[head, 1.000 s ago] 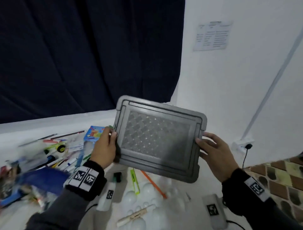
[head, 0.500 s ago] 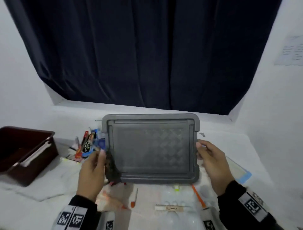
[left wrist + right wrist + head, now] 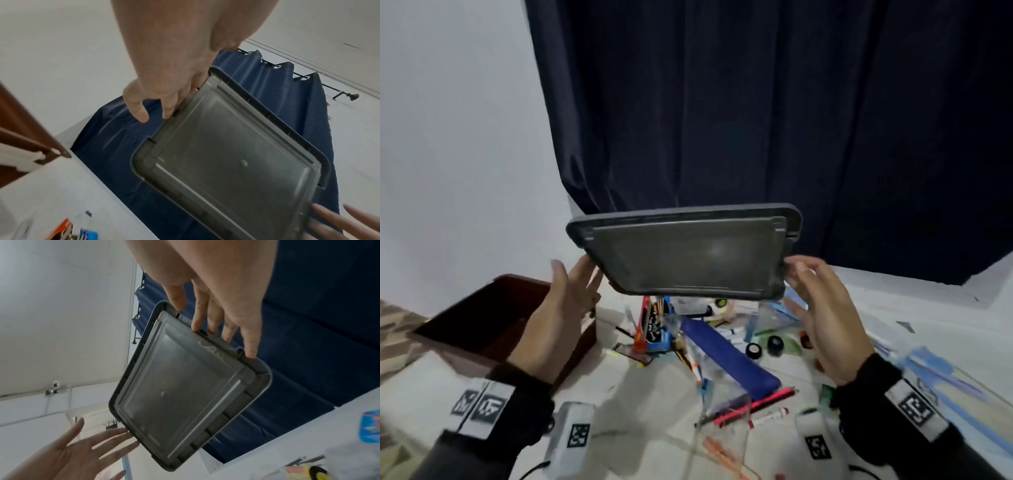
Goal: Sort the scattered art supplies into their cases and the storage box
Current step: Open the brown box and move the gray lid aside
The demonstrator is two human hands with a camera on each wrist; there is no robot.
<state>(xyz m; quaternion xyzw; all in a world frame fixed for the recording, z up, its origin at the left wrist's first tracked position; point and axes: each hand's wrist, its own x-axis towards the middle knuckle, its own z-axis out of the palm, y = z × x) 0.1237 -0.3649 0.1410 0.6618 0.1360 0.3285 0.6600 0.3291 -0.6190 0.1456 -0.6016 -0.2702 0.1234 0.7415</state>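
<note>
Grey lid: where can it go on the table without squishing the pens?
Best room looks to be the bare back-right table corner by the curtain. A smaller gap lies between the brown box and the blue case. The middle, under the lid, is crowded with pens.

You hold the grey plastic lid (image 3: 685,255) tilted above the white table (image 3: 928,308), left hand (image 3: 558,315) at its left edge, right hand (image 3: 822,315) at its right, with the brown storage box (image 3: 482,322) on the table to the left and the scattered art supplies (image 3: 705,346) beneath the lid.
</note>
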